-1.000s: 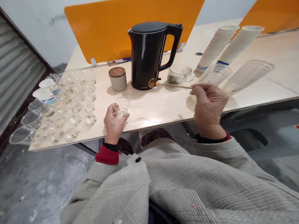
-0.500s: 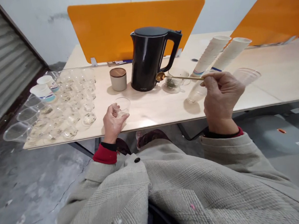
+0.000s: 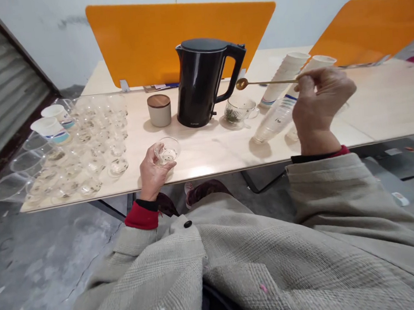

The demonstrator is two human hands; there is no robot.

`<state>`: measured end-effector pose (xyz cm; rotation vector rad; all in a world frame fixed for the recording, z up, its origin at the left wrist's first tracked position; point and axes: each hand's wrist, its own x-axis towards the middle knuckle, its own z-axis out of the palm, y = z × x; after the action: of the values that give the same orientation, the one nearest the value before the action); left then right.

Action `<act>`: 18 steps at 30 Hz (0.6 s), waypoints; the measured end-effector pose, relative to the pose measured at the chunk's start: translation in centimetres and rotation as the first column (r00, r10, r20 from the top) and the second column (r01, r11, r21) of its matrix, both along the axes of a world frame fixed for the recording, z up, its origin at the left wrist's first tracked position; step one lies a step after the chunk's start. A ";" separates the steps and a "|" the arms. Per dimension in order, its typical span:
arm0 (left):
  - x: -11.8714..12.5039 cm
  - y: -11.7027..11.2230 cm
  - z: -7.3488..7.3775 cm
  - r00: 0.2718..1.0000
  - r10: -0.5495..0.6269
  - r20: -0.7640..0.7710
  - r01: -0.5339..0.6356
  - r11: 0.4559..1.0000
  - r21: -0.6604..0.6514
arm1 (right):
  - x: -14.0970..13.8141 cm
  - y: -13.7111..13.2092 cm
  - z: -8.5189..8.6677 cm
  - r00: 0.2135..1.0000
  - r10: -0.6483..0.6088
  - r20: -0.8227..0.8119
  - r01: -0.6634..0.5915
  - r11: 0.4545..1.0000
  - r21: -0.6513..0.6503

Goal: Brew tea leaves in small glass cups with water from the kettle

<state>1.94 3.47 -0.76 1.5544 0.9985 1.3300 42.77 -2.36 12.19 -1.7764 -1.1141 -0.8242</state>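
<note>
My left hand point(image 3: 151, 171) is closed around a small clear glass cup point(image 3: 167, 151) standing near the table's front edge. My right hand point(image 3: 318, 107) is raised above the table and pinches the handle of a long gold spoon point(image 3: 264, 82). The spoon's bowl hovers above a glass mug point(image 3: 239, 110) with green leaves in it, just right of the black kettle point(image 3: 201, 81).
A small lidded jar point(image 3: 159, 110) stands left of the kettle. Several clear cups point(image 3: 91, 145) and two paper cups point(image 3: 50, 126) fill the table's left end. Stacks of paper and plastic cups point(image 3: 281, 99) lie on their sides at right. Orange dividers point(image 3: 183, 32) stand behind.
My right hand has lifted the spoon up and to the right, from table level beside the kettle to above the glass mug. My left hand has kept hold of the cup.
</note>
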 end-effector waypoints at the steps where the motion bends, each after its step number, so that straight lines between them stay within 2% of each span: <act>1: 0.0 0.0 0.0 1.000 0.013 -0.013 -0.013 1.000 -0.009 | 0.2 0.6 0.6 0.998 -0.058 -0.007 0.058 0.997 -0.042; 5: -0.1 0.2 0.1 0.995 0.066 -0.076 -0.067 0.998 -0.013 | -0.3 2.7 2.9 0.978 -0.209 -0.006 0.199 0.937 -0.288; 9: 0.1 0.3 0.1 0.989 0.115 -0.098 -0.113 0.993 0.023 | -1.6 4.2 4.1 0.975 -0.221 0.022 0.202 0.839 -0.504; 14: 0.6 0.3 0.2 0.978 0.160 -0.135 -0.160 0.987 0.013 | -3.3 5.7 3.6 0.976 -0.215 0.020 0.170 0.709 -0.684; 18: 0.7 0.2 0.4 0.971 0.155 -0.184 -0.157 0.988 0.007 | -3.4 7.2 2.1 0.976 -0.213 0.039 0.174 0.667 -0.724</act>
<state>2.67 3.70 -0.38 1.6437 1.2611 1.3038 39.36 4.81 14.25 -2.6032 -1.3447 -0.4580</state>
